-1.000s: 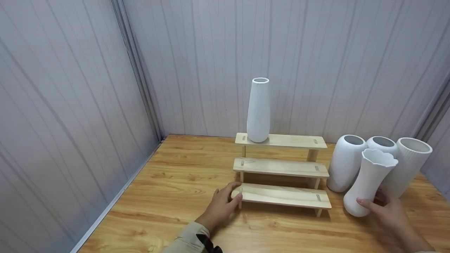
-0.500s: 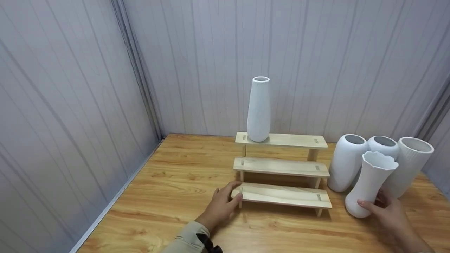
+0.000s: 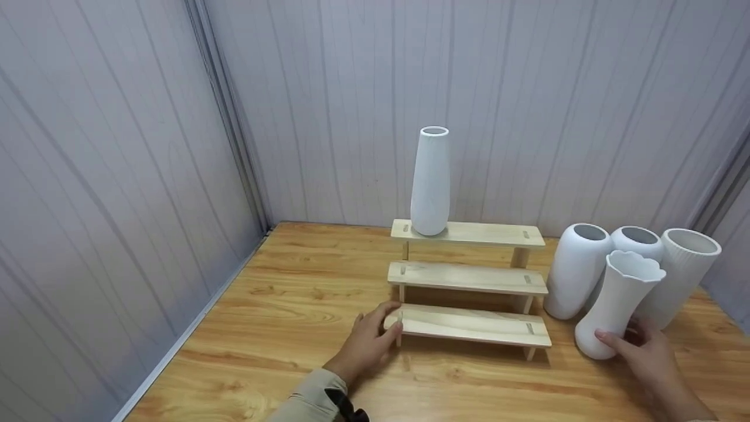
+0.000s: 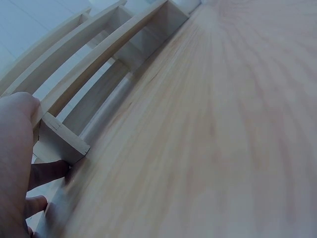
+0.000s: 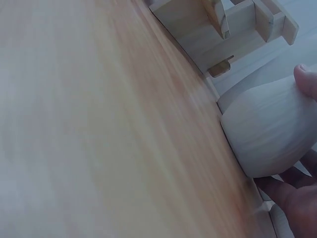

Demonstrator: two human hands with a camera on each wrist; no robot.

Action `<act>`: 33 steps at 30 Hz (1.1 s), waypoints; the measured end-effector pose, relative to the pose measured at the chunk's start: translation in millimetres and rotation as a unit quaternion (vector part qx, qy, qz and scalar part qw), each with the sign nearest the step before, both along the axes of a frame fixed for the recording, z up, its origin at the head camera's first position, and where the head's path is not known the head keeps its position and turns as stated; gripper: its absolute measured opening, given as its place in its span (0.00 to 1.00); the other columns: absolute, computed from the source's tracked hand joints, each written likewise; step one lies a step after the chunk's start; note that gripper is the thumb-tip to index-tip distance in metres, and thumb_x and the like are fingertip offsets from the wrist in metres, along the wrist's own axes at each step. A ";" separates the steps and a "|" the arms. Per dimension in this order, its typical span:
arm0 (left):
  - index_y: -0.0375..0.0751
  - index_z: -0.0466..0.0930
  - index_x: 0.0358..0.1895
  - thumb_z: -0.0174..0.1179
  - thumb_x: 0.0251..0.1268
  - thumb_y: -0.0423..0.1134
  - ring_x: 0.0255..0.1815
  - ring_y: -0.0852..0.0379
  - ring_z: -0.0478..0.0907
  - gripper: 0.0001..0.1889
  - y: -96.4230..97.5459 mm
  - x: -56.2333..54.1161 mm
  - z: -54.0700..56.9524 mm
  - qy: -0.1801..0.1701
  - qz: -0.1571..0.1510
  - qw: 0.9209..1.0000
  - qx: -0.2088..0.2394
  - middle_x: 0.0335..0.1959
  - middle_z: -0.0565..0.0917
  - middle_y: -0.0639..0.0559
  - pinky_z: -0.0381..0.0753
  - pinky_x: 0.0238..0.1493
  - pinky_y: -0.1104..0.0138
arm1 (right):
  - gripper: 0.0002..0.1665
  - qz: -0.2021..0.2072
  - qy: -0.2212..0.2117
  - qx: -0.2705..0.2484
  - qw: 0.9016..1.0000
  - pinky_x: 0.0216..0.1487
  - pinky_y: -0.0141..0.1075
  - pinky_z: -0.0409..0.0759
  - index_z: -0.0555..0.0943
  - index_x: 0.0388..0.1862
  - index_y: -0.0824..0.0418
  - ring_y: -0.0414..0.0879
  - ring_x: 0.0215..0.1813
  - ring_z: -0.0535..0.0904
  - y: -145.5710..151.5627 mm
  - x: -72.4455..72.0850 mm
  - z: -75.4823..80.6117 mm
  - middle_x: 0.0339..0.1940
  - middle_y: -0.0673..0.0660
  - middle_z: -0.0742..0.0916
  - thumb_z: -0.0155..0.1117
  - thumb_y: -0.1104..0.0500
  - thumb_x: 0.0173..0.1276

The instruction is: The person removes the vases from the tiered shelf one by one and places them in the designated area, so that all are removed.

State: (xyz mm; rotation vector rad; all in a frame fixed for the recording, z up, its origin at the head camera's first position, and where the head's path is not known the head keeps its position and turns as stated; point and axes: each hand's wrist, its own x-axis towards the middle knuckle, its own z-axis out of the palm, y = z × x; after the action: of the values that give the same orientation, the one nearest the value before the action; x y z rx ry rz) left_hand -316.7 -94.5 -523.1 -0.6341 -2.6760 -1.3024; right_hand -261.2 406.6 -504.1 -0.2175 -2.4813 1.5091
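A: What changed in the last second?

B: Next to nothing. Right grip (image 3: 653, 354) still low on the scalloped vase (image 3: 614, 308), thumb in front, fingers round behind. Left grip (image 3: 364, 343) still holds the left end of the wooden stand (image 3: 469, 277) at its lowest shelf (image 3: 477, 328).

A: Meaning?

B: My reading: a steady hold, nothing placed in that interval. Scalloped vase is on the right side of the table (image 3: 281, 351), off the stand; base at or very near the wood, contact uncertain. Only the tall vase (image 3: 430, 184) is up, left part of the top shelf (image 3: 492, 235).

A: Edges?

B: Tight behind. Plain vase (image 3: 574, 278), round-mouthed vase (image 3: 650, 250) and ribbed vase (image 3: 679, 278) crowd the scalloped one; outlines overlap, can't tell if any touch. Knock risk, I'd judge.

A: Open room?

B: Small gap of table between scalloped vase and stand; more toward the front. Top shelf bare right of the tall vase. Boards have no raised lip, so overhang would be the hazard.
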 end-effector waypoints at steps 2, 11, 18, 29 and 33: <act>0.53 0.69 0.72 0.51 0.78 0.58 0.73 0.48 0.68 0.26 0.0 0.2 0.1 -0.002 0.002 1.000 0.001 0.69 0.76 0.53 0.40 0.76 0.35 | 0.47 -0.009 0.005 0.004 1.000 0.44 0.17 0.74 0.59 0.73 0.73 0.23 0.48 0.66 -0.3 -0.2 -1.0 0.67 0.70 0.70 0.71 0.50 0.69; 0.55 0.69 0.72 0.51 0.77 0.59 0.74 0.48 0.67 0.26 0.2 -1.3 -0.7 -0.005 0.009 1.000 -0.009 0.71 0.74 0.54 0.40 0.76 0.37 | 0.39 -0.037 0.037 -0.001 0.999 0.47 0.15 0.68 0.64 0.67 0.64 0.27 0.51 0.66 0.3 -3.4 -3.8 0.61 0.62 0.73 0.74 0.51 0.67; 0.54 0.69 0.71 0.50 0.77 0.60 0.74 0.48 0.67 0.26 1.2 -1.3 -0.5 -0.005 0.008 1.000 -0.007 0.70 0.75 0.54 0.41 0.76 0.35 | 0.49 -0.051 0.017 0.015 0.998 0.44 0.15 0.66 0.59 0.73 0.71 0.40 0.57 0.68 1.5 -4.2 -3.2 0.68 0.69 0.70 0.72 0.45 0.68; 0.55 0.68 0.73 0.49 0.78 0.60 0.74 0.48 0.66 0.27 -0.1 -0.8 1.1 -0.014 0.000 1.000 -0.005 0.71 0.74 0.54 0.40 0.75 0.35 | 0.40 -0.092 0.046 0.005 0.995 0.47 0.17 0.66 0.64 0.63 0.71 0.44 0.56 0.69 0.0 -13.2 -5.6 0.61 0.64 0.73 0.73 0.49 0.67; 0.54 0.68 0.72 0.49 0.78 0.60 0.74 0.48 0.67 0.27 0.2 -1.3 1.5 -0.011 0.001 1.000 -0.004 0.71 0.74 0.53 0.40 0.76 0.35 | 0.42 -0.095 0.039 0.014 0.995 0.45 0.17 0.65 0.63 0.64 0.72 0.55 0.60 0.68 -0.3 -12.7 -5.7 0.63 0.67 0.73 0.73 0.46 0.67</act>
State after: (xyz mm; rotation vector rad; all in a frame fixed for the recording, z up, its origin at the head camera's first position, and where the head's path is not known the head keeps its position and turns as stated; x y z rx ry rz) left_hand -318.1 -94.2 -521.6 -0.6233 -2.6999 -1.3053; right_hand -273.9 406.3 -509.8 -0.3705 -2.3458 1.3796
